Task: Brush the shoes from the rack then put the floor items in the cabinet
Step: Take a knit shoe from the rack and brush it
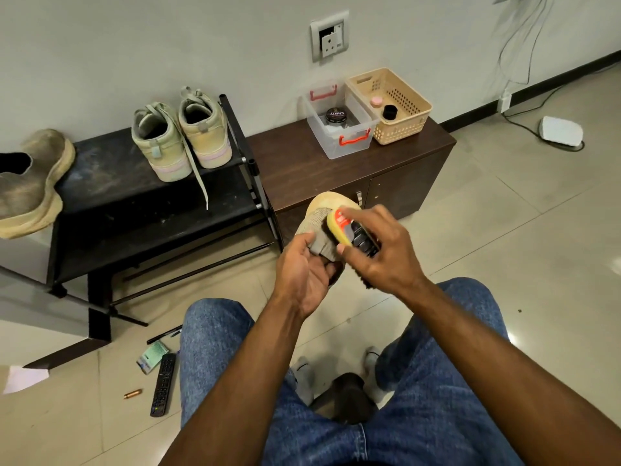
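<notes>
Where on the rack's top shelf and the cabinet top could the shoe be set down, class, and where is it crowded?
Free: the rack's top shelf between the worn shoe and the sneaker pair; the cabinet top left of the clear box. Crowded: the cabinet's right end, where clear box and basket sit side by side.
</notes>
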